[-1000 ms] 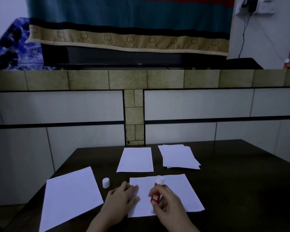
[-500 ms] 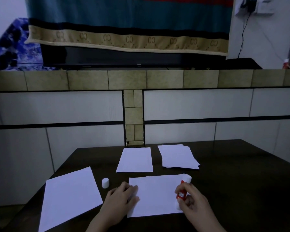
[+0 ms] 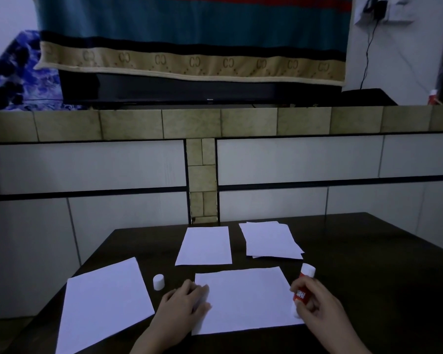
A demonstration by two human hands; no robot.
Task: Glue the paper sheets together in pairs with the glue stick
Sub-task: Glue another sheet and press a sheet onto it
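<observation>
Dim scene; the label on the glue stick (image 3: pixel 303 287) is too small to read, and its lower end is hidden inside the right hand (image 3: pixel 317 306), whose fingers (image 3: pixel 297 284) curl round the red barrel at the right edge of the near sheet (image 3: pixel 243 298). The forearms are cut off by the frame's bottom edge, as is the near corner of the left sheet (image 3: pixel 102 305). Compared with one second ago, the glue stick has travelled from the middle of the near sheet to its right edge; the left hand (image 3: pixel 183 306) stays with fingers straight and together, pressing that sheet's left edge on the desk (image 3: pixel 368 277). Count: one glue stick, one white cap (image 3: pixel 158 282) standing left of the left hand, three single sheets including the far sheet (image 3: pixel 205 246), and one loose stack (image 3: pixel 271 240) at far right whose sheet number cannot be told
</observation>
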